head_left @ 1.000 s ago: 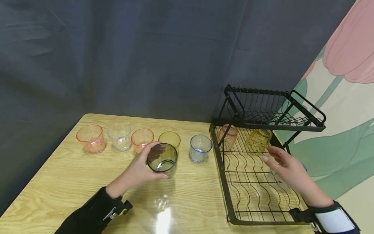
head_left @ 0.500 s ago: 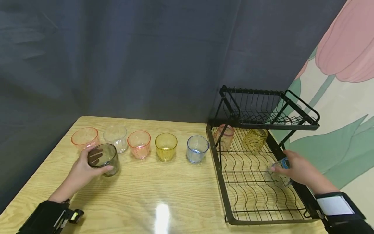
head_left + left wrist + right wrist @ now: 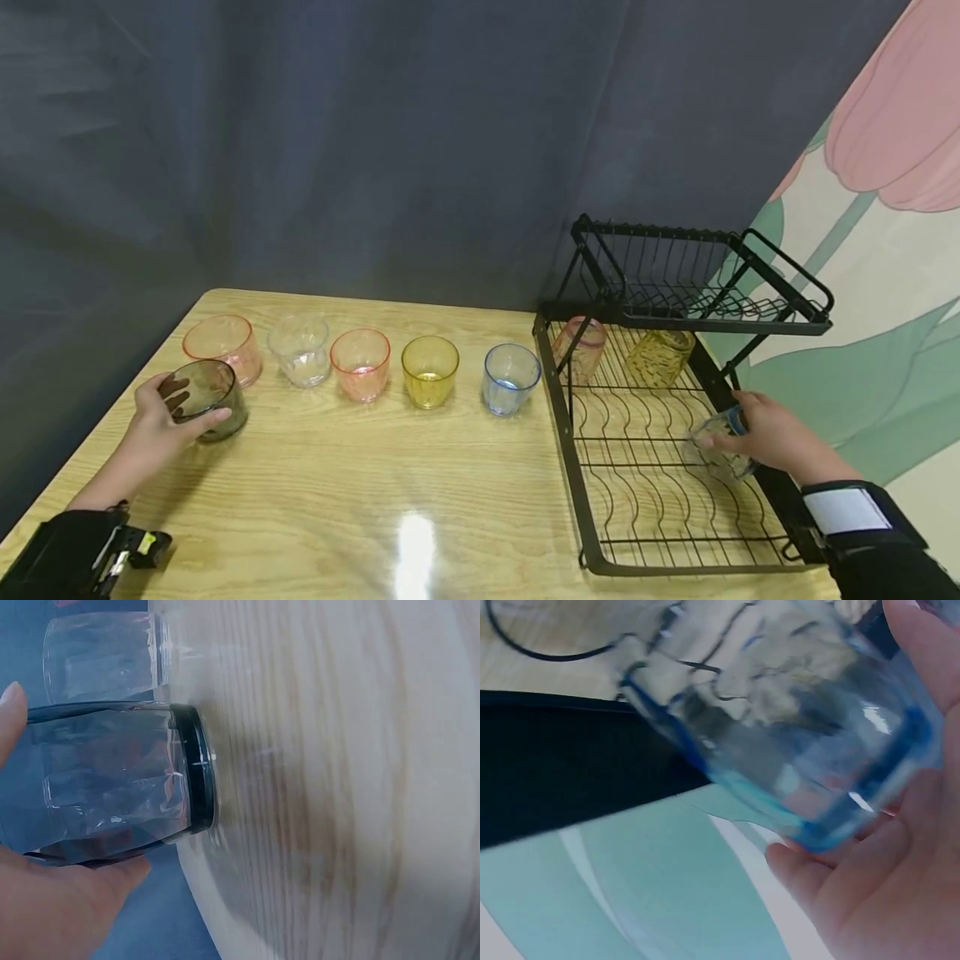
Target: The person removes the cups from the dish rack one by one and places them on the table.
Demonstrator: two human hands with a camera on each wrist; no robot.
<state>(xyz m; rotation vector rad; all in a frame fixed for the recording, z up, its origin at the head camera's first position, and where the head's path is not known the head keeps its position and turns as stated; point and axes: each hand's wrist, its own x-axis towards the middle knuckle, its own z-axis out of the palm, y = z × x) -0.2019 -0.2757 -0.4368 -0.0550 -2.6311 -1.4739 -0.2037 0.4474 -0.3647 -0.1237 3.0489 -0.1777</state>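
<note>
My left hand (image 3: 161, 421) grips a smoky grey glass (image 3: 213, 400) at the left side of the table, in front of a pink glass (image 3: 234, 346). In the left wrist view the grey glass (image 3: 112, 780) stands upright, its dark base right at the wood. At the right, my right hand (image 3: 776, 437) holds a clear glass with a blue base (image 3: 723, 437) by its base end. This glass tilts over the lower tier of a black dish rack (image 3: 588, 500), near its right rail. In the right wrist view the blue-tinted glass (image 3: 780, 727) has fingers and thumb around its base.
A row beside the grey glass holds a clear glass (image 3: 300, 354), a red-rimmed pink glass (image 3: 362, 367), a yellow glass (image 3: 430, 372) and a blue-rimmed glass (image 3: 510, 381). Inside the rack, a pink glass (image 3: 583, 350) and a yellow glass (image 3: 660, 360) stand upside down beneath the upper tier.
The left hand has carried the grey glass from mid-table to the far left and lowered it. The right hand has reached down and taken hold of the blue-based glass in the rack.
</note>
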